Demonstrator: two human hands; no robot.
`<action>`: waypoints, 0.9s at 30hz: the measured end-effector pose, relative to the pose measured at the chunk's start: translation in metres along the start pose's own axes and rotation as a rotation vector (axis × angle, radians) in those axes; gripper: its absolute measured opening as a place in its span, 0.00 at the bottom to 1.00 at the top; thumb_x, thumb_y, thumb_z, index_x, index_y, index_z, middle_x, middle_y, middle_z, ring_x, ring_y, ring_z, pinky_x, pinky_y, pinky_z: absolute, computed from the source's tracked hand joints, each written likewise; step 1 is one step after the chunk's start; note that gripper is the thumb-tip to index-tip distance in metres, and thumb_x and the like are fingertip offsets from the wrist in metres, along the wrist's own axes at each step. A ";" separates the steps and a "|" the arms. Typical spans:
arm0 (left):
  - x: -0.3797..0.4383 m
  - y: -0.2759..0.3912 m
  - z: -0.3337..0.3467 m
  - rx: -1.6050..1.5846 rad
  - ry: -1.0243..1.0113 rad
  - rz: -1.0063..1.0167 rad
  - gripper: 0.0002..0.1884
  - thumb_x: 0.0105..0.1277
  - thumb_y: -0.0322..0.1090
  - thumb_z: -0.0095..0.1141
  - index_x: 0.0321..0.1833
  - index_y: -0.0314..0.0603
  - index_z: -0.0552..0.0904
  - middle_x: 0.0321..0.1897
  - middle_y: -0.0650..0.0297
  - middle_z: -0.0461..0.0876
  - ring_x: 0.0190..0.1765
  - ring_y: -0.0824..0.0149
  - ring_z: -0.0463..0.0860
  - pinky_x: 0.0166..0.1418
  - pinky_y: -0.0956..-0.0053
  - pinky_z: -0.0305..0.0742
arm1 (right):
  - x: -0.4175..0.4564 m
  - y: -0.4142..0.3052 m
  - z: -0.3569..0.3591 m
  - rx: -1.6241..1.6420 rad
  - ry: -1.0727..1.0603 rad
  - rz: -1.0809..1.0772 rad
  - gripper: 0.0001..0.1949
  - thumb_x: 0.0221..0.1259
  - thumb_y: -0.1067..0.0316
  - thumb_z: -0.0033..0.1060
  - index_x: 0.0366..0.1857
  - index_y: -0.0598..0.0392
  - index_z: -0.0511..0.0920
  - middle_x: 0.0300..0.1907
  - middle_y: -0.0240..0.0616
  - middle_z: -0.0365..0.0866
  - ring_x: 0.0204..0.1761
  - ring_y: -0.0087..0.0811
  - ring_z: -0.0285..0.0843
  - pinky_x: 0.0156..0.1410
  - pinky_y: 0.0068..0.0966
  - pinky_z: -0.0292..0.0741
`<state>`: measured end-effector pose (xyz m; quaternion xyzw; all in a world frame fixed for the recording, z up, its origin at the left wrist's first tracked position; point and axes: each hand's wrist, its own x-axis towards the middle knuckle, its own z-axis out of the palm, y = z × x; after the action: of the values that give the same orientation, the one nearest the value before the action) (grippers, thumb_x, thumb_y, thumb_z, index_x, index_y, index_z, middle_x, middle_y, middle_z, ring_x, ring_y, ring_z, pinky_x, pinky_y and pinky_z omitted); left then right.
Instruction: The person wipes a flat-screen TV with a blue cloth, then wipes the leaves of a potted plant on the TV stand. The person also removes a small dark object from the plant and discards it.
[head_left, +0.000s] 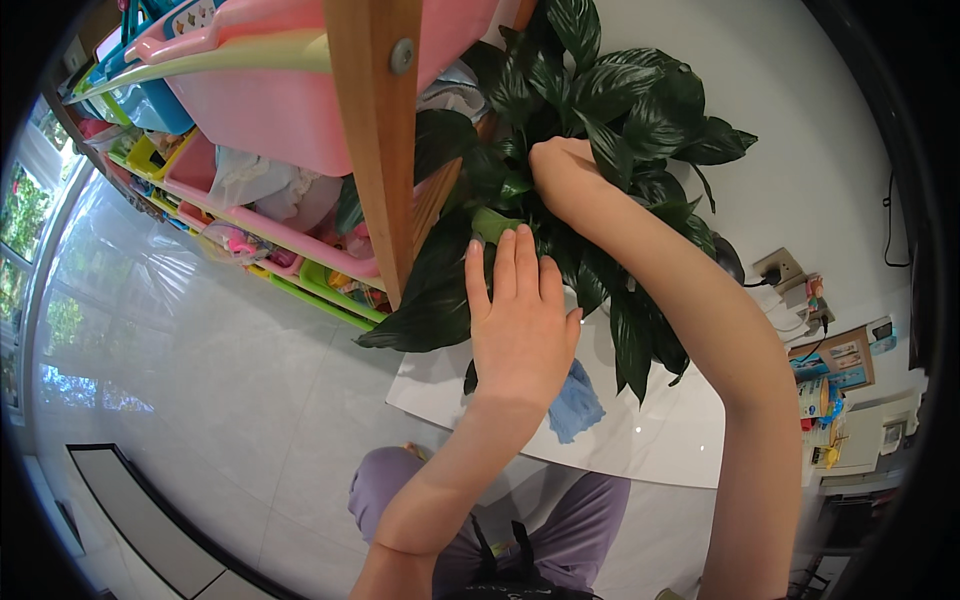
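Observation:
A potted plant with large glossy dark green leaves (637, 90) fills the upper middle of the view; its pot is hidden. My left hand (521, 322) lies back-up over the lower left leaves, fingers stretched and slightly apart. Its fingertips touch a paler green leaf (495, 223). Deep among the stems is my right hand (562, 169), bent at the wrist, its fingers covered by foliage, so its hold cannot be seen. Below the plant, a crumpled blue cloth (576, 405) rests on a white marbled tabletop (645, 442), partly behind my left wrist.
At left stands a wooden-framed rack (379, 150) with a pink bin (255, 112) and trays of toys and cloth. A wall socket (780, 266) with plugs and cords is at right, near a picture board (836, 360) and cans (812, 397). My knees are under the table edge.

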<state>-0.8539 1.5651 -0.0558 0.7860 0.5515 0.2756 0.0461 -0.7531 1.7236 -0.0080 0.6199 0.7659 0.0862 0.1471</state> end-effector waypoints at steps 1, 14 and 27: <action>0.000 0.000 0.000 -0.002 -0.001 0.000 0.28 0.63 0.47 0.63 0.60 0.35 0.78 0.70 0.47 0.68 0.76 0.55 0.61 0.81 0.44 0.38 | -0.002 -0.001 0.000 -0.001 0.036 0.017 0.10 0.48 0.75 0.68 0.36 0.59 0.88 0.38 0.48 0.89 0.44 0.46 0.89 0.49 0.37 0.83; 0.001 0.001 -0.002 0.004 0.003 -0.006 0.28 0.62 0.47 0.64 0.60 0.35 0.79 0.70 0.47 0.68 0.76 0.55 0.62 0.81 0.45 0.38 | 0.010 0.002 0.031 -0.082 0.056 0.053 0.15 0.52 0.58 0.70 0.40 0.54 0.88 0.46 0.41 0.87 0.54 0.39 0.83 0.62 0.35 0.72; -0.002 -0.002 -0.002 -0.027 0.030 0.008 0.27 0.62 0.45 0.64 0.58 0.34 0.79 0.69 0.47 0.69 0.76 0.54 0.62 0.81 0.44 0.38 | -0.004 0.006 0.010 0.200 0.086 0.004 0.15 0.55 0.58 0.67 0.37 0.60 0.85 0.38 0.44 0.87 0.44 0.42 0.85 0.55 0.34 0.76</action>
<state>-0.8571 1.5641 -0.0559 0.7832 0.5452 0.2951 0.0475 -0.7433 1.7206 -0.0153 0.6289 0.7750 0.0358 0.0513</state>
